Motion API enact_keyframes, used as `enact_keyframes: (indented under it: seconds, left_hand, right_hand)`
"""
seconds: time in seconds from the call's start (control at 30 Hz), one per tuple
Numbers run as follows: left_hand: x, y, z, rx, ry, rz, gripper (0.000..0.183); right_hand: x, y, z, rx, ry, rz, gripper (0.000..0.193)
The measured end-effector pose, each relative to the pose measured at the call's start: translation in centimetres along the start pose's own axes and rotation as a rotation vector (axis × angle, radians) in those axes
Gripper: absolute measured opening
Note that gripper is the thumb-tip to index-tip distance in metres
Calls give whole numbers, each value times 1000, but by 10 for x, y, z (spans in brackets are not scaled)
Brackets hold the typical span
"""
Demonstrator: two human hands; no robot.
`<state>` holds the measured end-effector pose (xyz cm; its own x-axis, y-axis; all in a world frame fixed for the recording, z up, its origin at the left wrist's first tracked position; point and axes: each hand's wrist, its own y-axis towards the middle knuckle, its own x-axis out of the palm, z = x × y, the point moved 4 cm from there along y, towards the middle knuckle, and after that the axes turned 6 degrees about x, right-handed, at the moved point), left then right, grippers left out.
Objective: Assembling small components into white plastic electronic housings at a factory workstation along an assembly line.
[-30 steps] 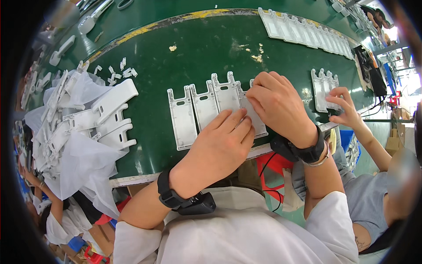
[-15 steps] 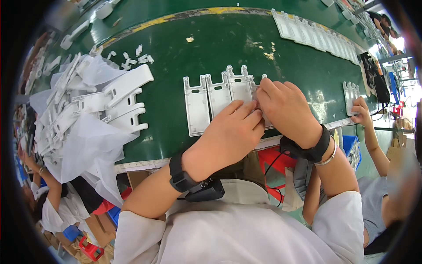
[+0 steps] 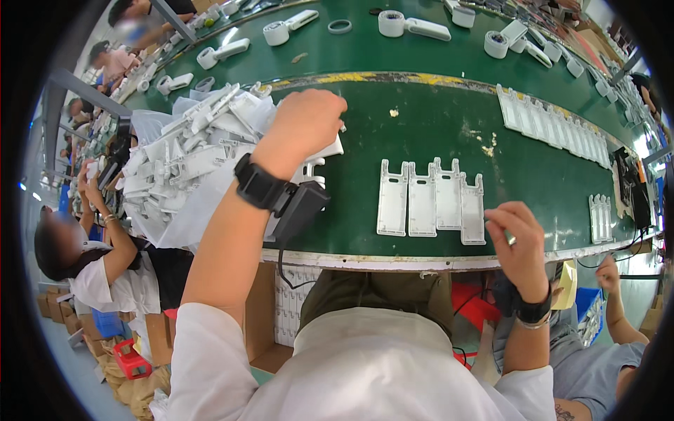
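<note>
My left hand (image 3: 307, 123) is over the near-right side of a heap of white plastic parts (image 3: 186, 151) on crumpled translucent sheeting (image 3: 203, 223). Its fingers curl downward and are mostly hidden behind the hand. Several white rectangular plastic housings (image 3: 448, 200) lie side by side on the green table, pronged ends away from me; the two on the right sit unevenly. My right hand (image 3: 519, 235) is just right of the rightmost housing (image 3: 472, 214), with loosely bent fingers apart and no part visible in them. A small shiny spot shows on that hand, too small to identify.
A slanting row of similar housings (image 3: 551, 126) lies at the far right, with a smaller group (image 3: 600, 219) near the right edge. Beyond the yellow-black strip (image 3: 421, 78) are white handheld devices (image 3: 414, 27). Another person's hand (image 3: 608, 274) is at the right; another person sits left.
My left hand has left the housings and moved to the heap at left. The right hand has drawn back rightward from the housings. The view has shifted, showing more of the table's far side.
</note>
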<state>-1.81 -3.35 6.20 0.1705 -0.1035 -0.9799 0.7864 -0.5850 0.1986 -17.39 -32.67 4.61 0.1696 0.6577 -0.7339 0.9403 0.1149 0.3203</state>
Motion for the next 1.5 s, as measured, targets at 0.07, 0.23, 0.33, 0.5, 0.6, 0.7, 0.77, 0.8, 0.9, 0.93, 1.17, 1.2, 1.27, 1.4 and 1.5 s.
enact_keyframes:
  seconds: [0.07, 0.23, 0.33, 0.5, 0.6, 0.7, 0.77, 0.8, 0.9, 0.93, 1.17, 1.2, 1.27, 1.4, 1.5]
  left_hand:
    - [20, 11, -1, 17, 108, -277, 17]
    - [44, 17, -9, -11, 73, -367, 13]
    - [42, 20, -7, 64, 109, -413, 12]
    - [39, 15, -6, 192, 73, -353, 17]
    - [40, 12, -16, 135, 30, -300, 16]
    - [36, 12, -24, 90, -186, -185, 6]
    - [19, 15, -28, -42, -348, 27, 7]
    - [9, 15, -22, -39, -351, 18, 7]
    - [1, 12, -15, -176, -537, -98, 8]
    - [3, 9, -11, -205, -774, -54, 7]
    - [-6, -30, 95, -282, -1679, 12, 7]
    - [-6, -38, 111, -317, -1646, 6, 9]
    - [-1, -53, 132, -336, -1615, 182, 11]
    - [12, -74, 144, -364, -1729, 75, 13]
    - [10, -77, 147, -154, -1333, 140, 16]
  right_hand:
    - [2, -3, -4, -9, 19, 23, 13]
    - [2, -11, -3, -12, 32, 40, 13]
    - [4, -16, 0, -12, 37, 30, 13]
    - [9, -20, 1, 14, 70, 22, 13]
    - [12, -18, 1, 11, 71, 12, 12]
    - [12, -17, 0, 5, 71, 13, 12]
    - [9, -16, -3, 4, 83, 19, 12]
    - [9, -17, -3, 13, 85, 18, 12]
    - [12, -16, -4, 17, 103, 2, 12]
    - [13, -15, -7, 4, 128, -6, 14]
    - [26, 17, -65, -73, 321, 199, 30]
    - [34, 18, -67, -24, 374, 201, 31]
    - [45, 13, -64, -44, 362, 205, 28]
    - [45, -2, -54, 3, 405, 156, 22]
    - [36, 0, -31, 111, 282, 69, 22]
